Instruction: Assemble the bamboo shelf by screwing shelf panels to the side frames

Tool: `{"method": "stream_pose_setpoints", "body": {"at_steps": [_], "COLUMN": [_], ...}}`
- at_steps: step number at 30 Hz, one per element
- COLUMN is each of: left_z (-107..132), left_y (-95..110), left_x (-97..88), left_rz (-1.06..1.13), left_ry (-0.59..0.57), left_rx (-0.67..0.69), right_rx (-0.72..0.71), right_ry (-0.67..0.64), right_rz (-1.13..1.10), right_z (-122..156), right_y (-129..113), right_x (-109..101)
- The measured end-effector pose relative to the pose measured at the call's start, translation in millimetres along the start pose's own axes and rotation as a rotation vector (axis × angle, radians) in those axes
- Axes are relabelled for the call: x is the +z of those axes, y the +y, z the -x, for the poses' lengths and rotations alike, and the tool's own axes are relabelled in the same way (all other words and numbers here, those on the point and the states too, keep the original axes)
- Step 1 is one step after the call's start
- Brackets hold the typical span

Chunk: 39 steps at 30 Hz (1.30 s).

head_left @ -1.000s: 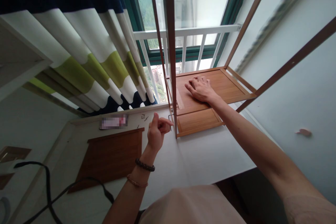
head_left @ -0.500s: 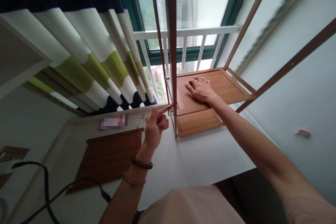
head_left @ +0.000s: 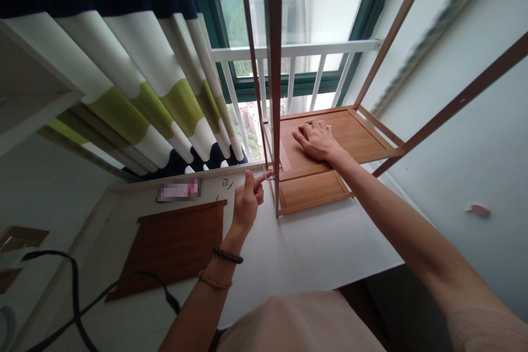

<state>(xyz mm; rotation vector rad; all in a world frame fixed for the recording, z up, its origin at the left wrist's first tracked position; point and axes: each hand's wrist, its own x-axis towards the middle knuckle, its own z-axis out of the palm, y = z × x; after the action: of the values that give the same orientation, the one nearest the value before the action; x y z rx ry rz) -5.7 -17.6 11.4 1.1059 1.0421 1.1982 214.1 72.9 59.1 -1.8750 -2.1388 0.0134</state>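
Hanging to the left of the wooden rack (head_left: 275, 88), the striped curtain (head_left: 177, 104) fills much of my feed. The white tabletop (head_left: 322, 242) spreads beneath the rack, which stands in front of the window (head_left: 325, 11). Flat to the rack's left, apart from it, I see a darker loose panel (head_left: 177, 247). My right hand (head_left: 317, 138) rests on the rack's upper board (head_left: 358, 135), fingers slightly apart. My left hand (head_left: 247, 198) is just beside the rack's near left post, index finger stretched to a thin bent metal key (head_left: 269, 177), thumb apart, other fingers curled; I can't tell whether anything is clamped. That key sits right at the post. Small metal pieces (head_left: 230, 185) lie left of the rack.
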Motion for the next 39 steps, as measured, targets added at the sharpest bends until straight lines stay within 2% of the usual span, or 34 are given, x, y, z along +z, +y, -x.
{"method": "stream_pose_setpoints", "body": {"at_steps": [4, 6, 11, 17, 20, 23, 28, 34, 39], "left_z": [2, 6, 16, 11, 7, 5, 9, 19, 26], "left_y": [10, 10, -3, -19, -14, -1, 9, -8, -23], "left_x": [2.0, 1.1, -3.8, -9.5, -6.4, 0.7, 4.1, -7.5, -15.9], "left_rz": [0.177, 0.208, 0.217, -0.031, 0.047, 0.212, 0.362, 0.297, 0.051], "left_ry": [-0.141, -0.173, -0.161, -0.016, -0.02, -0.078, -0.155, -0.215, -0.209], "left_rx": [0.015, 0.039, 0.071, 0.043, -0.024, -0.067, -0.057, 0.002, 0.064], "right_rx": [0.002, 0.004, 0.0, 0.005, 0.006, 0.005, 0.005, -0.002, 0.003], "right_ry": [0.009, 0.017, 0.024, 0.009, 0.003, 0.007, 0.004, 0.013, 0.008], "right_rz": [-0.005, -0.006, 0.0, 0.001, -0.004, -0.003, -0.01, -0.016, -0.009], "right_z": [0, 0, 0, 0, 0, 0, -1, 0, 0], "right_y": [0, 1, 2, 0, 0, 0, 0, 0, 0], "right_x": [1, 1, 2, 1, 1, 1, 1, -1, 0]}}
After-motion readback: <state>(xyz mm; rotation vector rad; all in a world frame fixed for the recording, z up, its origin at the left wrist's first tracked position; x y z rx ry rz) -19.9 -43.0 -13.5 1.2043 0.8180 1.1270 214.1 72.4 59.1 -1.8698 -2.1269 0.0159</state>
